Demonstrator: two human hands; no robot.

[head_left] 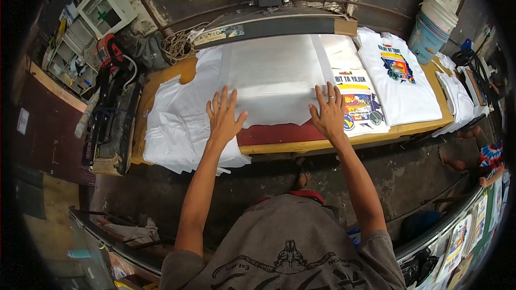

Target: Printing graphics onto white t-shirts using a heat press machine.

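A glossy translucent sheet [277, 62] lies over white fabric at the centre of a yellow-edged work table [285, 145], with red padding [274, 135] showing below it. My left hand [224, 114] rests fingers spread on the sheet's left part, beside a crumpled white shirt [174, 123]. At the sheet's right side my right hand [329, 113], with a ring on one finger, is also spread, next to a printed white piece [359, 107]. A folded white T-shirt [400, 91] with a colourful print lies further right.
A heat press [269, 27] spans the table's back, beside coiled rope [177, 45]. Stacked buckets [430, 29] stand back right; dark equipment [107, 123] is at left. Another person's legs and hand [486, 181] show at far right, near a rack with prints [457, 241].
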